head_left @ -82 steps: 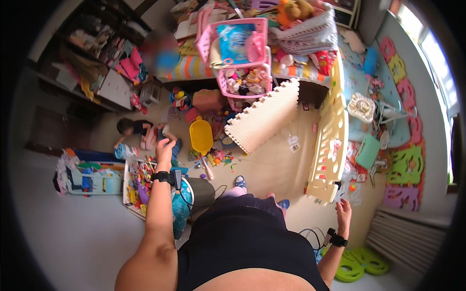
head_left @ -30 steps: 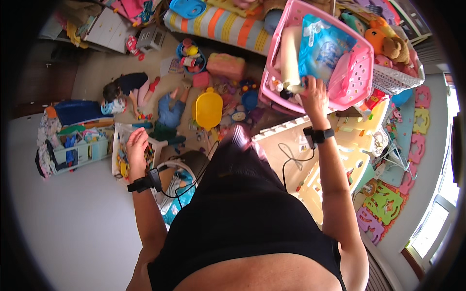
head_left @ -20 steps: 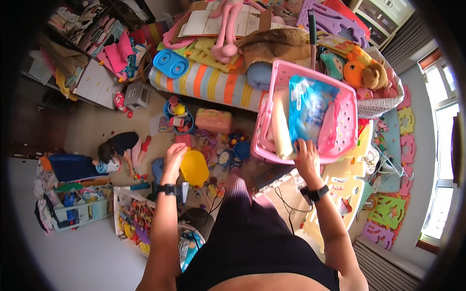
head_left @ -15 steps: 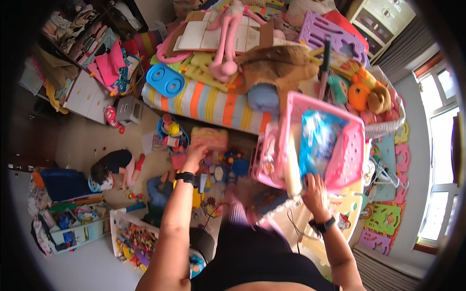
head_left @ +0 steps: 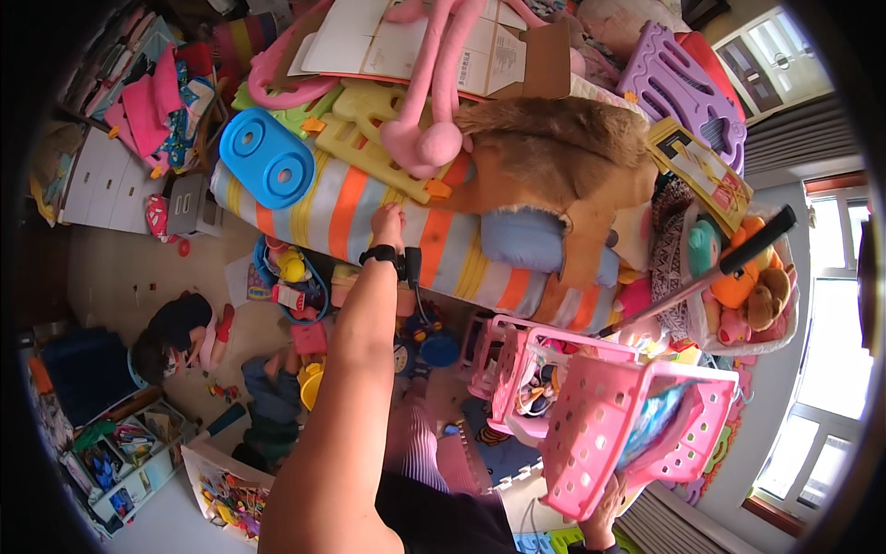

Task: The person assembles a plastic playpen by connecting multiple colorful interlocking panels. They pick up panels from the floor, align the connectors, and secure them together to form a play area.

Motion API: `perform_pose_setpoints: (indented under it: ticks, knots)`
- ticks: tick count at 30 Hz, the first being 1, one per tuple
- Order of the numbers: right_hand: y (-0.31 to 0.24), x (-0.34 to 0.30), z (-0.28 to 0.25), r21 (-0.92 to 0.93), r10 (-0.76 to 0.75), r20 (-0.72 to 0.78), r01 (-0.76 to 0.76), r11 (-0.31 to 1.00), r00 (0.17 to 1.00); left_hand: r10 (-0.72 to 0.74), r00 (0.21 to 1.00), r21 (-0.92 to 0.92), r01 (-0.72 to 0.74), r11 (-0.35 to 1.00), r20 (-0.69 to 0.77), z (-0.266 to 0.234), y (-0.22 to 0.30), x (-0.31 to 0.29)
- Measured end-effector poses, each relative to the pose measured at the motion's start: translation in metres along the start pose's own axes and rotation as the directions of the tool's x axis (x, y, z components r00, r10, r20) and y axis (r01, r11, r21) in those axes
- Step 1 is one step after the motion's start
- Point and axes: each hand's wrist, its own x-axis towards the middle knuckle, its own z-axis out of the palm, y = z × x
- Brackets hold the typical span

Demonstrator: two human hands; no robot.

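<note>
Right hand (head_left: 604, 506) grips a tilted pink basket (head_left: 591, 448), off the striped mattress (head_left: 323, 210).
Left to right: blue tray (head_left: 268, 162) on mattress's left end; left hand (head_left: 388, 226) at its near side (can't tell if closed); second pink basket (head_left: 510, 371) by near side, rightward; gripped basket farther right, blue package (head_left: 653, 420) inside.

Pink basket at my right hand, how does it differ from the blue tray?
The pink basket is deep with perforated walls; the blue tray is shallow with two round recesses. The basket is tilted at your right hand; the tray rests on the bed. Both look plastic.
</note>
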Motion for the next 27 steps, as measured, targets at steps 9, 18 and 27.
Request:
perform_pose_setpoints:
  ticks: [9,18,27]
  knots:
    - [0.007,-0.011,-0.002,-0.028,0.131,0.084,-0.13,0.991,0.988,-0.207,0.973,-0.212,0.225,0.951,0.107,0.068,0.022,0.047]
    - [-0.01,0.012,0.001,0.0,0.134,0.079,-0.135,0.991,0.988,0.056,0.998,-0.07,-0.054,0.996,0.032,0.115,0.112,-0.052]
    - [-0.015,0.024,-0.01,0.001,0.053,0.069,-0.053,0.999,0.996,0.192,0.974,-0.418,-0.126,0.9,0.121,0.096,0.108,-0.048]
